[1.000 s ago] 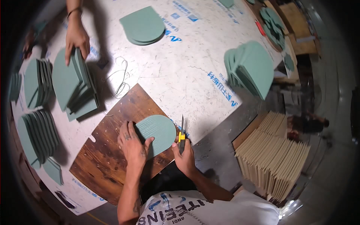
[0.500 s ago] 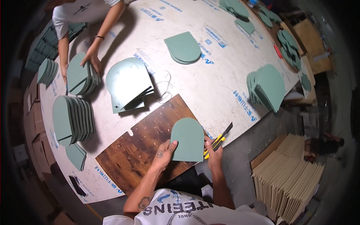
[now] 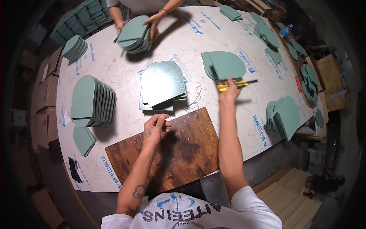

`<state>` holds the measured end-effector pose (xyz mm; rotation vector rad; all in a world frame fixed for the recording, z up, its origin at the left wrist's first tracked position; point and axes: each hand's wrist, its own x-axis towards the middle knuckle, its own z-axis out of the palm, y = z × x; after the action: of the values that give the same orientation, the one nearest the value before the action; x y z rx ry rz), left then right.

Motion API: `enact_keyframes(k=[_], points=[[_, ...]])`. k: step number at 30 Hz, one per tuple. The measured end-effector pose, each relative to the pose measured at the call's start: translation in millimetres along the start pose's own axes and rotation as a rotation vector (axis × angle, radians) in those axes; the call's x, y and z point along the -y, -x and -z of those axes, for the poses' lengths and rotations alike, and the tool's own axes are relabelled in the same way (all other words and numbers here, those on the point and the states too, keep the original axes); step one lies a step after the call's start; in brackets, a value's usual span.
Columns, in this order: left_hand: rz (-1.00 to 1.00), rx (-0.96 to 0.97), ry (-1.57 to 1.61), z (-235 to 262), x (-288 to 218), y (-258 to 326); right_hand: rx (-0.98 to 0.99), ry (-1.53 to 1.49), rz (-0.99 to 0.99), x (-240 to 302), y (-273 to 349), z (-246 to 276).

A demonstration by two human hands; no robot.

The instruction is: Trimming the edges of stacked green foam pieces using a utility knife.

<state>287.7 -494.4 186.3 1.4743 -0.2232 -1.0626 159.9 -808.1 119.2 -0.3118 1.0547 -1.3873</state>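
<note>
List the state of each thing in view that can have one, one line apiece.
Left hand: loosely curled, empty
Right hand: closed around the utility knife
Utility knife: blade extended
Arched green panel beside right hand: overlapping another panel
Wooden board: lying flat
Cord: loose, looped
Central panel stack: fanned unevenly
Tall left panel stack: neat
Co-worker's panel stack: gripped

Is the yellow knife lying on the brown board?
No, the right hand holds the yellow knife beside the green pieces, away from the brown board.
</note>
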Motion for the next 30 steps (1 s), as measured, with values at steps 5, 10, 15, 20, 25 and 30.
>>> enact_keyframes(k=[5, 10, 15, 20, 25, 30], points=[[-0.015, -0.153, -0.089, 31.3, 23.8, 10.3, 0.314, 0.348, -0.168, -72.8, 93.9, -2.0], [-0.344, -0.255, -0.339, 35.6, -7.1, -2.5, 0.266, 0.848, 0.31, -63.2, 47.3, 52.8], [-0.565, -0.466, -0.63, 45.4, -17.4, -46.6, -0.108, 0.856, 0.212, -1.6, -72.4, 10.7], [-0.429, -0.517, -0.885, 28.3, -22.7, -111.1, 0.045, 0.892, 0.14, 3.3, -125.7, 13.5], [-0.308, -0.407, -0.785, 39.4, -35.3, -126.2, 0.219, 0.986, 0.104, -7.9, -114.4, 4.7], [-0.041, -0.36, -0.156, 54.4, -43.5, -143.9, 0.131, 1.064, 0.246, 2.8, -85.9, 20.1]])
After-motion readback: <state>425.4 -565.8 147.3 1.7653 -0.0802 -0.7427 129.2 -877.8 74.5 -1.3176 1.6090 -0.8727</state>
